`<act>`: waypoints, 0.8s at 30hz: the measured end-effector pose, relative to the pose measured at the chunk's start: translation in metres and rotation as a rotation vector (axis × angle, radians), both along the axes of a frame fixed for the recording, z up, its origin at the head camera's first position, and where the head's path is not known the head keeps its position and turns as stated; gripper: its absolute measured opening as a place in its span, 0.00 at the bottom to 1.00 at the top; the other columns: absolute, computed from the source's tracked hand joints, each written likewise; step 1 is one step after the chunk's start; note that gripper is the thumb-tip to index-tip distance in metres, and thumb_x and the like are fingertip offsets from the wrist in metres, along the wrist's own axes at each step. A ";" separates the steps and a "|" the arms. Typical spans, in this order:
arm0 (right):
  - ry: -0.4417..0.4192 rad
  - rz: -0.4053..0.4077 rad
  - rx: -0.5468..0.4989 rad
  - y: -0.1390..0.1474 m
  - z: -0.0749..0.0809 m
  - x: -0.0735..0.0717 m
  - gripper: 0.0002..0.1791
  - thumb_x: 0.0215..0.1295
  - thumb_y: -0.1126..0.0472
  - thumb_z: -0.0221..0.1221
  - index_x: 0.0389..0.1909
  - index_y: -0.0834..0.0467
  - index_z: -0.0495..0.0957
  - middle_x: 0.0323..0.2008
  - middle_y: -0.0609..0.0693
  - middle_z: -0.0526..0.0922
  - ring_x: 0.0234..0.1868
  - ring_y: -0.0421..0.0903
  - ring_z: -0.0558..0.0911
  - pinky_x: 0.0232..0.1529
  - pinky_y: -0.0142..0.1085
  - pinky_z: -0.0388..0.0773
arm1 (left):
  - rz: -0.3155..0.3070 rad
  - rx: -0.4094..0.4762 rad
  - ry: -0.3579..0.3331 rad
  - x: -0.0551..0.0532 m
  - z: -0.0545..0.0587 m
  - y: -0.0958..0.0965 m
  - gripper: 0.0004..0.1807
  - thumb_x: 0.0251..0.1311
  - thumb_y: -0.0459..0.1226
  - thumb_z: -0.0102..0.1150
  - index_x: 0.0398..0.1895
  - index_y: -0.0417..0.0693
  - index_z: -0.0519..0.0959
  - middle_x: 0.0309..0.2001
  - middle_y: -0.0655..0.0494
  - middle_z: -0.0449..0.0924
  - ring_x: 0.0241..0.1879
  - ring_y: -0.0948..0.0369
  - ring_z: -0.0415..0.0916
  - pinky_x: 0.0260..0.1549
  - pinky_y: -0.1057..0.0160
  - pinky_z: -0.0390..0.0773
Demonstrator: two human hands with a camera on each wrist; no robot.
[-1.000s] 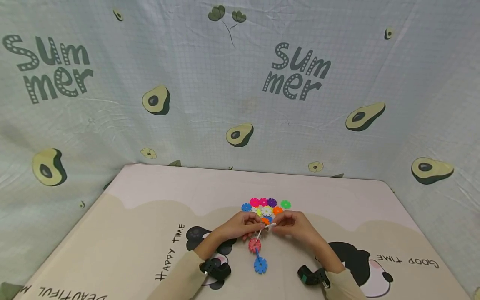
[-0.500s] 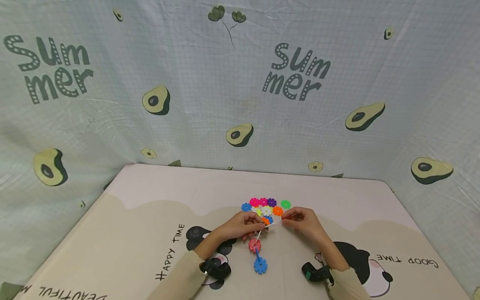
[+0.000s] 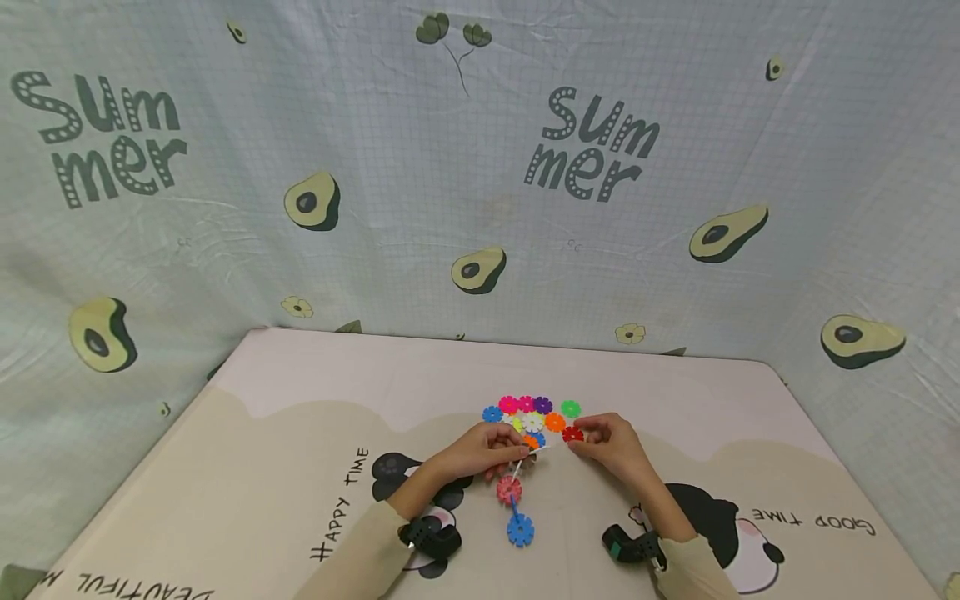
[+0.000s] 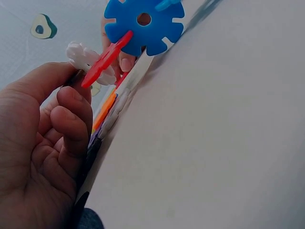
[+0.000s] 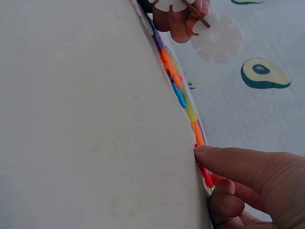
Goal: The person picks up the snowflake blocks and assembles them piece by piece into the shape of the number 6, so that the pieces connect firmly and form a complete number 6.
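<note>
My left hand (image 3: 480,452) pinches a chain of notched plastic snowflake discs between thumb and fingers. A blue disc (image 4: 143,26) is at the chain's near end, joined to a red disc (image 4: 107,59). Beyond it a white disc (image 4: 83,56) follows, partly hidden by the red one. In the right wrist view, a brown disc (image 5: 198,13) shows edge-on at the left fingers, with another white disc (image 5: 218,38) slotted to it. My right hand (image 3: 613,442) is at a loose red disc (image 3: 573,434) on the table, thumb and fingertips at its edges.
Several loose discs lie clustered just beyond the hands, among them an orange disc (image 3: 555,422), a purple disc (image 3: 543,405) and a green disc (image 3: 571,408). The table (image 3: 247,467) has a printed cover, and a patterned curtain (image 3: 405,208) hangs behind it.
My right hand has let go of the white disc at the chain's end and moved right to the red disc, which now shows flat. My left hand and the chain have stayed put.
</note>
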State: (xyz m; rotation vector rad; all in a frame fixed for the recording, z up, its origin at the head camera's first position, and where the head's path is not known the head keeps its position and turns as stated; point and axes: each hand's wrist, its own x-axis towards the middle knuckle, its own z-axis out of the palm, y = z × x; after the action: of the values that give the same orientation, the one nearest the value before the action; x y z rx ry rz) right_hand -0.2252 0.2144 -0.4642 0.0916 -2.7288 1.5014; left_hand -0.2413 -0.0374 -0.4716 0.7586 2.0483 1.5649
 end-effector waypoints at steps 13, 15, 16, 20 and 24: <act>-0.009 0.006 -0.050 0.000 0.002 0.001 0.17 0.54 0.69 0.69 0.43 0.69 0.77 0.28 0.52 0.77 0.27 0.43 0.72 0.28 0.28 0.71 | 0.019 0.000 -0.007 0.000 0.000 0.000 0.10 0.67 0.35 0.57 0.38 0.33 0.78 0.18 0.58 0.72 0.14 0.67 0.65 0.16 0.73 0.68; -0.002 0.013 -0.055 0.001 0.002 0.001 0.15 0.56 0.69 0.68 0.42 0.69 0.78 0.29 0.53 0.79 0.28 0.43 0.73 0.29 0.27 0.73 | 0.020 0.005 -0.011 0.000 -0.001 0.000 0.10 0.67 0.35 0.57 0.38 0.33 0.78 0.18 0.58 0.72 0.14 0.67 0.65 0.16 0.73 0.68; -0.003 0.013 -0.057 0.001 0.002 0.001 0.14 0.57 0.69 0.68 0.42 0.69 0.78 0.30 0.53 0.79 0.28 0.43 0.74 0.29 0.27 0.73 | 0.019 0.008 -0.014 0.000 -0.001 0.001 0.10 0.67 0.35 0.57 0.38 0.33 0.78 0.18 0.58 0.72 0.14 0.67 0.65 0.15 0.73 0.68; -0.027 0.006 -0.067 0.002 0.001 0.000 0.10 0.61 0.67 0.65 0.40 0.67 0.79 0.32 0.54 0.82 0.29 0.44 0.76 0.30 0.27 0.76 | 0.018 0.017 -0.023 0.000 -0.002 0.001 0.10 0.67 0.35 0.57 0.39 0.32 0.77 0.18 0.58 0.72 0.14 0.67 0.65 0.15 0.73 0.68; -0.080 0.015 -0.111 0.003 0.001 -0.001 0.12 0.63 0.63 0.64 0.42 0.67 0.80 0.33 0.53 0.83 0.28 0.44 0.79 0.29 0.29 0.78 | 0.019 0.020 -0.025 -0.001 -0.003 0.001 0.10 0.67 0.35 0.57 0.39 0.32 0.77 0.18 0.58 0.72 0.14 0.67 0.65 0.15 0.73 0.68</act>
State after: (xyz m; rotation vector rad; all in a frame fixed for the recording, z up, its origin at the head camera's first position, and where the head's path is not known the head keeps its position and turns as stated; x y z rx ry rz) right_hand -0.2260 0.2172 -0.4628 0.0510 -2.7041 1.6926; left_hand -0.2423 -0.0363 -0.4743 0.7252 2.0305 1.5997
